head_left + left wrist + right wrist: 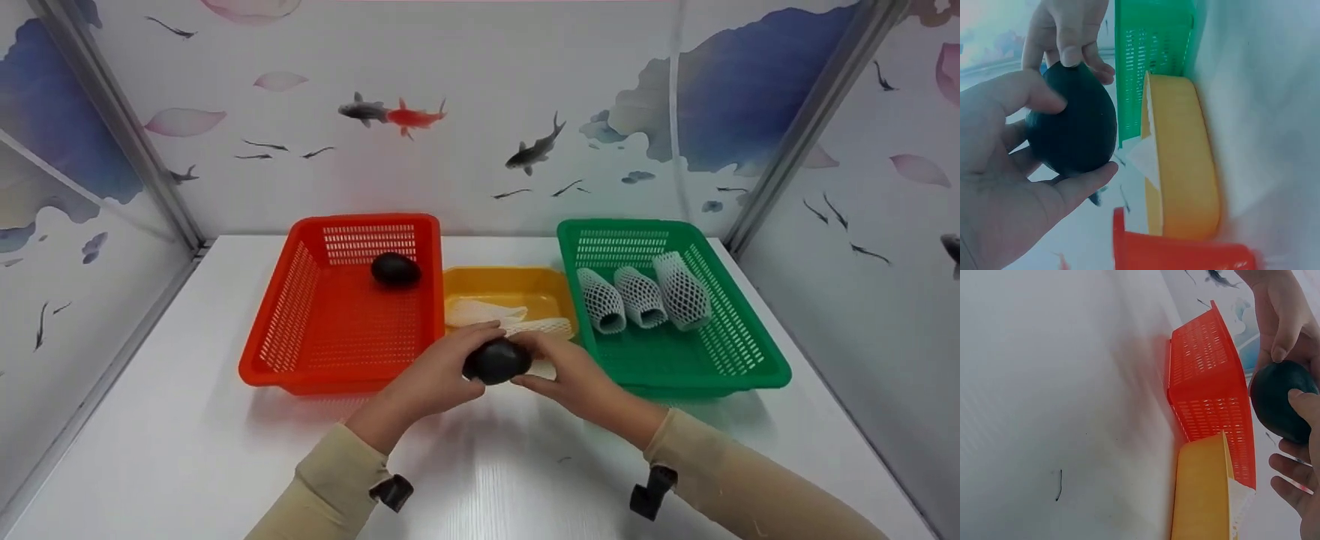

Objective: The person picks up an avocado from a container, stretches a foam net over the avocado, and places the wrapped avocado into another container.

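A dark, smooth avocado point(497, 361) is held between both hands, above the table in front of the yellow tray. My left hand point(439, 373) grips its left side; in the left wrist view the thumb lies across the avocado point(1081, 126) and the fingers curl beneath it. The right hand point(574, 375) pinches the other end with thumb and fingertips. Another avocado point(395, 269) lies in the red basket point(341, 379) on the left. White foam net sleeves point(540, 327) lie in the yellow tray point(517, 279), partly hidden by the hands.
At the right stands a green basket point(697, 379) with several foam net sleeves, among them a netted one point(682, 291) at its right; dark objects show inside some. The table point(480, 480) is white. Printed panels point(480, 180) enclose the back and sides.
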### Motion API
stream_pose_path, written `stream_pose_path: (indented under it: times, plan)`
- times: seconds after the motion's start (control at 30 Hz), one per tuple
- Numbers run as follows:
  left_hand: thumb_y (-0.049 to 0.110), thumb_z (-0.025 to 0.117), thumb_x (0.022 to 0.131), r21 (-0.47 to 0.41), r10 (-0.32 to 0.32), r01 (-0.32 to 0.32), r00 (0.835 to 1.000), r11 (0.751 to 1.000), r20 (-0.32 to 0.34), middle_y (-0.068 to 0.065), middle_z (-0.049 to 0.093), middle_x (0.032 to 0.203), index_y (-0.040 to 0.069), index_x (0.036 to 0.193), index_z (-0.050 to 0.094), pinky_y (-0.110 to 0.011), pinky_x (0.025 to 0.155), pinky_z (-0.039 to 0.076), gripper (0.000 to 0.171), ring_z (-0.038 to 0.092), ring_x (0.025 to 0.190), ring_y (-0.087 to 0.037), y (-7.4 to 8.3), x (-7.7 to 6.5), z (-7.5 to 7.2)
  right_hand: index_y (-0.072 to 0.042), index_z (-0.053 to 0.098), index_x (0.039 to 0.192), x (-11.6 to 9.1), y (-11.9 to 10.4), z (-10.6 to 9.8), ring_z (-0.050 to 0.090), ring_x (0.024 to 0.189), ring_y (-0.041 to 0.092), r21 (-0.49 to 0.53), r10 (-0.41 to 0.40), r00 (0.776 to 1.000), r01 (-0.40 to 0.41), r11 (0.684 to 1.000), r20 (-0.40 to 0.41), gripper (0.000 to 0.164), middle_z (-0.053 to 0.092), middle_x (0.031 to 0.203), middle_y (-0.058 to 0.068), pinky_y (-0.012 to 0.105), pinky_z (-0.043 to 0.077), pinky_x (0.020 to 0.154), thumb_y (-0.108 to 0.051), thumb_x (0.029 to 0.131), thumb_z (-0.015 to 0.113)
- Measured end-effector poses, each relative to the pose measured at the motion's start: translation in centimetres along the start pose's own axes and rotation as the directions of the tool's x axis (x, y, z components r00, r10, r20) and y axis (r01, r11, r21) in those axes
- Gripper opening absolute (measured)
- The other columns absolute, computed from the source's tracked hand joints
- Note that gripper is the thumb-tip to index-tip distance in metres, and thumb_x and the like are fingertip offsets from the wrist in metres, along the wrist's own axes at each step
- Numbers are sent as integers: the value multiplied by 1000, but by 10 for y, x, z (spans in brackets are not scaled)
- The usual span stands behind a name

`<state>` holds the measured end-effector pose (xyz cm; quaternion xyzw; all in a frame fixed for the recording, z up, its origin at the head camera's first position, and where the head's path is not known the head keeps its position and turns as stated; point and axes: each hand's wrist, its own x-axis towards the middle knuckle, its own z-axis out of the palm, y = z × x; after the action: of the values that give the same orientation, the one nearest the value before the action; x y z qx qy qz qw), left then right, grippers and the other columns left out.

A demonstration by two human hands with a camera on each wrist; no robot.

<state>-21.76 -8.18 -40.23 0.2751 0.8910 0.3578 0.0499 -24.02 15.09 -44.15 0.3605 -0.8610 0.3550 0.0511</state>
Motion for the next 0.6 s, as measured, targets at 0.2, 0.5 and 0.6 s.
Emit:
stream_pose_path:
  times: [0.2,0.5,0.6]
  plan:
    - [2,72,83,-55,-14,12,999,998,-39,-2,51,140,19,143,50,-41,105,40,66,47,127,-23,-10,2,19,-10,52,129,-8,7,4,57,101,15,-12,-33,999,33,999,-26,57,58,123,2,31,54,84,-5,80,80]
    - [5,80,79,-4,-88,88,992,996,-87,3,54,134,26,139,49,-44,108,36,71,47,125,-20,-28,11,44,-17,49,133,-8,18,18,54,108,13,66,79,993,-84,994,87,53,54,129,-5,35,50,92,-16,87,75]
    - [13,79,81,-8,-109,108,989,994,-99,8,56,129,32,134,53,-44,108,36,62,50,121,-17,-33,14,51,-17,52,131,-10,23,22,53,110,15,46,88,992,-92,995,88,50,56,127,-5,38,48,94,-13,86,76]
